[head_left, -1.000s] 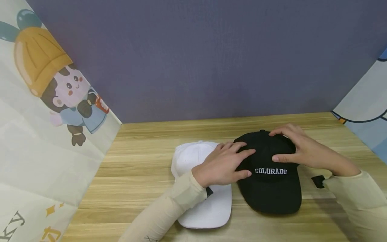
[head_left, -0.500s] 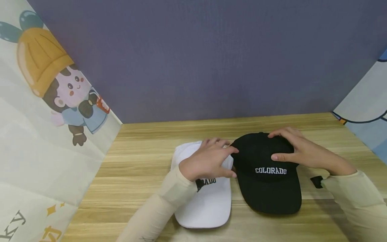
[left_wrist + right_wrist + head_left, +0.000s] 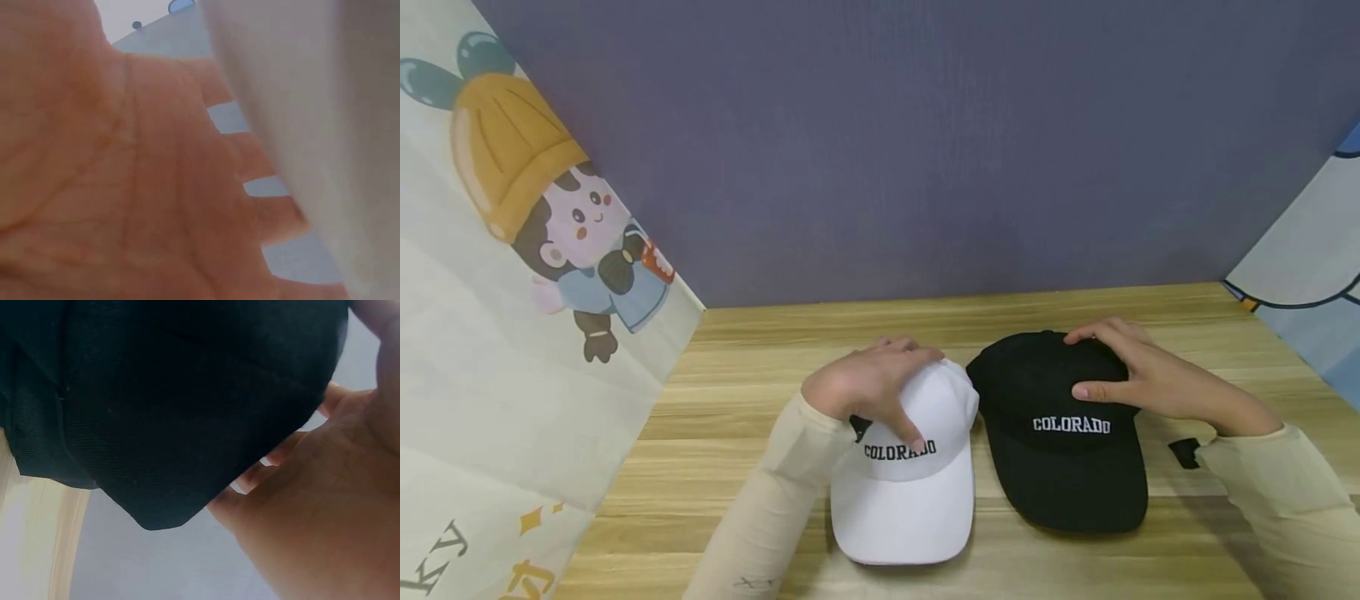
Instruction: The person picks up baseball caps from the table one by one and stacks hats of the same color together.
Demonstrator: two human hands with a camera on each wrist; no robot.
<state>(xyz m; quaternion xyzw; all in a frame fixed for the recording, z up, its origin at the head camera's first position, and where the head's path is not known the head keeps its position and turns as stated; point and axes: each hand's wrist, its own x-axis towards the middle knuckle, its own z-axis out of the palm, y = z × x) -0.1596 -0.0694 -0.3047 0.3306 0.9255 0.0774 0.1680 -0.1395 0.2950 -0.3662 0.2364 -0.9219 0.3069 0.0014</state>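
A white baseball cap with dark COLORADO lettering sits on the table, brim toward me. My left hand spans its crown from the left, thumb over the lettering and fingers over the top. In the left wrist view, the fingers reach behind the white fabric, with a gap at the palm. Just to the right is a black baseball cap with white COLORADO lettering, its brim also toward me. My right hand holds its crown from the right, thumb in front; in the right wrist view the fingertips go behind the dark fabric.
Both caps stand close together on a wood-grain table. A purple-grey panel rises along the back edge. Pale printed sheets with cartoon figures flank the left and right sides.
My left hand has moved left from the black cap's side onto the white cap's crown, uncovering its lettering and brim. The right hand stays nearly still; the black cap's crown spread slightly left.
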